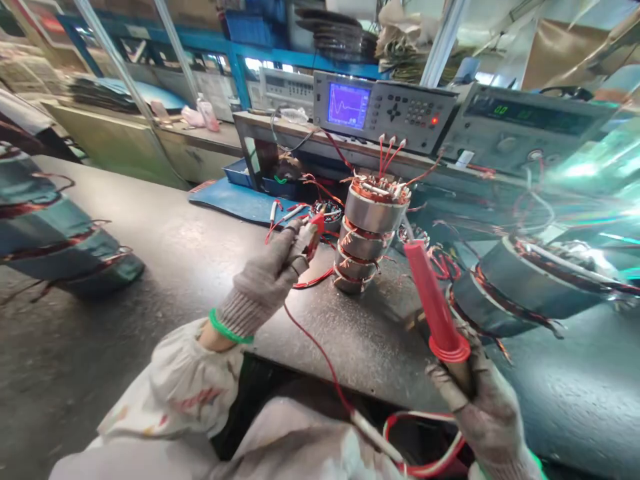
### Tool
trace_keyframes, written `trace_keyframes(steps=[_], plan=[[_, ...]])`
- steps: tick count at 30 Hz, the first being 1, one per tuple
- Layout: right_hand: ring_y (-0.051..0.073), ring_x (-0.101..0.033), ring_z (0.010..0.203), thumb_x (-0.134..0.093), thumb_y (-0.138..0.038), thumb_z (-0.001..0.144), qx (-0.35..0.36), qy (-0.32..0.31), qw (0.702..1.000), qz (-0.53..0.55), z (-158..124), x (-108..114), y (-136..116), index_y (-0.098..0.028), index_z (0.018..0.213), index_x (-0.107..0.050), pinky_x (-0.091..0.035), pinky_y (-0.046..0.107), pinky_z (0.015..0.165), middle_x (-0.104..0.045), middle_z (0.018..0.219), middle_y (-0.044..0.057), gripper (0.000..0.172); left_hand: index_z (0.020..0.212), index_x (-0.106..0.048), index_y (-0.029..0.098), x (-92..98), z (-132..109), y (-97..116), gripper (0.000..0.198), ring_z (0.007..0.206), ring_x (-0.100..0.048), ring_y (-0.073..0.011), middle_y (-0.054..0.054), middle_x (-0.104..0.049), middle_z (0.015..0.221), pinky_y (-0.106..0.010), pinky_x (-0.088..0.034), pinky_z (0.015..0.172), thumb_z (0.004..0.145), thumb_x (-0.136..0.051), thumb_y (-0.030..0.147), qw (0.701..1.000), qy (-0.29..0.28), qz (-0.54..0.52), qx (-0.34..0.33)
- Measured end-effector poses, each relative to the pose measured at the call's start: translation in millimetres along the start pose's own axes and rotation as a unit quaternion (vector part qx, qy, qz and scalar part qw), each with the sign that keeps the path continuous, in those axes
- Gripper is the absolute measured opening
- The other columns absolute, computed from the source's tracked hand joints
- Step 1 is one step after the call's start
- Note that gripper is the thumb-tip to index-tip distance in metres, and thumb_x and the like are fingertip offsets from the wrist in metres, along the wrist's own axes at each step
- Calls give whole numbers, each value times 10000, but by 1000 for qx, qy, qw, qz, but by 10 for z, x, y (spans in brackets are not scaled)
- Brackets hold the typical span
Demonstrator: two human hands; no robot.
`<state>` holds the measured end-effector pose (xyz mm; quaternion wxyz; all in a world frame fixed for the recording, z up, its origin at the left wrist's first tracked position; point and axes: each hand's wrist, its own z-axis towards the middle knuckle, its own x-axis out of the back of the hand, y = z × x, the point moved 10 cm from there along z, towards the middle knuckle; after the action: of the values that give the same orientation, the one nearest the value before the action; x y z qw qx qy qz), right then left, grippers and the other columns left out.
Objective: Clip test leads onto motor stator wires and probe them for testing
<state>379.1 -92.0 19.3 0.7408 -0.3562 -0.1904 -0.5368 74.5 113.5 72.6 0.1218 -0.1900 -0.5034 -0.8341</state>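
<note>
My left hand (273, 267), in a grey knit glove, grips a small red test probe (314, 235) close to the stack of copper-wound motor stators (365, 240). The stack stands on the dark workbench (320, 333), with several coloured leads sprouting from its top. My right hand (483, 400), also gloved, holds a thick red insulated test handle (435, 300) upright, to the right of the stack and not touching it. A red lead (320, 363) hangs from the left hand's probe. Three thin red leads (387, 153) run from the top of the stack towards the tester.
A winding tester (385, 110) with a waveform on its screen and a green-display meter (525, 123) stand on a shelf behind the stack. Large wound stators lie at right (520, 290) and left (65, 247). A blue mat (235, 207) covers the bench's far side.
</note>
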Motion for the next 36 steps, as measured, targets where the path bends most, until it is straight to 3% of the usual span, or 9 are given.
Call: trace_keyframes(steps=[3, 7, 9, 11, 14, 17, 22, 27, 36], plan=[[299, -690, 1182, -622, -239, 936, 57, -18, 998, -8, 7, -39, -114, -272, 1622, -227, -608, 410, 948, -646, 1395, 120, 793, 1453, -550, 219, -189, 31, 249, 536, 1351, -553, -282, -74, -578, 1483, -413, -478, 1125, 937, -564, 365, 995, -68, -6, -77], [284, -687, 1183, -603, -197, 943, 73, -46, 996, 13, 33, -57, -150, -263, 1616, -243, -618, 392, 938, -635, 1410, 109, 766, 1416, -589, 253, -299, -24, 424, 501, 1176, -678, -270, -75, -687, 1342, -392, -583, 987, 932, -613, 382, 985, -133, -32, -105], [287, -668, 1214, -597, -223, 950, 61, -47, 997, 14, 64, -62, -133, -267, 1613, -255, -602, 411, 970, -624, 1425, 105, 748, 1433, -559, 240, -256, 12, 324, 519, 1008, -736, -239, -89, -759, 1167, -346, -629, 838, 941, -612, 396, 990, -115, -53, -67], [296, -644, 1250, -598, -272, 955, 36, -29, 999, 12, 120, -59, -93, -269, 1605, -282, -581, 435, 1001, -609, 1443, 105, 723, 1426, -557, 219, -147, 117, 165, 510, 921, -748, -218, -78, -781, 1034, -315, -631, 773, 951, -598, 399, 998, -49, -38, -30], [307, -645, 1250, -614, -337, 947, -6, -3, 1000, 16, 225, -81, -24, -261, 1568, -380, -567, 451, 1019, -626, 1423, 110, 669, 1370, -624, 199, -21, 323, 43, 443, 1086, -716, -236, -80, -767, 1146, -354, -592, 957, 970, -559, 377, 997, 51, 40, -33], [306, -701, 1160, -639, -385, 926, -36, 5, 998, 43, 298, -112, 28, -246, 1475, -529, -585, 448, 989, -710, 1301, 105, 577, 1314, -679, 205, -95, 484, 55, 391, 1238, -649, -241, -63, -715, 1296, -374, -501, 1119, 981, -529, 346, 995, 49, 55, -71], [318, -726, 1092, -654, -431, 898, -140, -9, 987, 80, 310, -171, 212, -240, 1353, -650, -593, 478, 968, -752, 1211, 89, 493, 1349, -652, 234, 4, 514, 110, 397, 1221, -662, -239, -32, -713, 1303, -410, -500, 1136, 1005, -497, 359, 992, 100, 50, -58], [316, -705, 1147, -665, -401, 878, -129, -25, 986, 98, 188, -214, 203, -255, 1371, -639, -559, 483, 1035, -731, 1265, 67, 514, 1315, -678, 244, -124, 410, 126, 382, 1258, -637, -255, -21, -697, 1329, -410, -485, 1147, 980, -532, 355, 993, 47, 93, -55], [247, -663, 1224, -631, -321, 933, -96, -72, 989, 89, -321, -288, 244, -305, 1515, -469, -558, 347, 1027, -635, 1417, 27, 605, 1345, -651, 197, -389, -13, -382, 440, 1250, -643, -263, -81, -680, 1354, -435, -501, 1110, 976, -479, 363, 990, -14, 137, 11]])
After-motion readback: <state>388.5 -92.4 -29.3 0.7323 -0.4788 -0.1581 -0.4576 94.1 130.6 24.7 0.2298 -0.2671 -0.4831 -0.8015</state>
